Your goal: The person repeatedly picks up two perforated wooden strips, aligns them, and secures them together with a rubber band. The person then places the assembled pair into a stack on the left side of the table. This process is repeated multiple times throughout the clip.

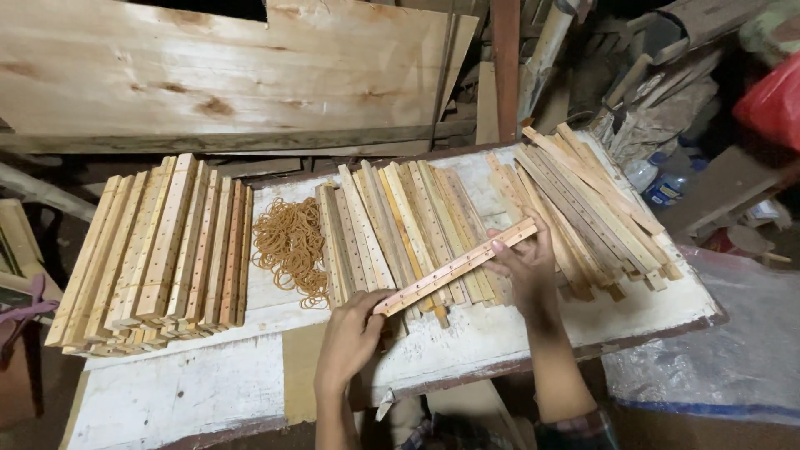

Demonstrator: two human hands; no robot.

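My left hand (354, 333) grips the near end of a long wooden slat with a row of drilled holes (454, 268). Gripping its far end is my right hand (525, 265). The slat is held slanted just above a row of similar slats (400, 229) laid side by side on the white worktable (192, 387). A loose heap of tan rubber bands (292, 246) lies left of that row.
A neat stack of slats (158, 258) sits at the table's left. Another slanted pile of slats (583, 204) lies at the right. Large plywood boards (225, 71) lean behind. A plastic bottle (667, 187), a red bag (771, 100) and clear plastic sheet (733, 350) are at right.
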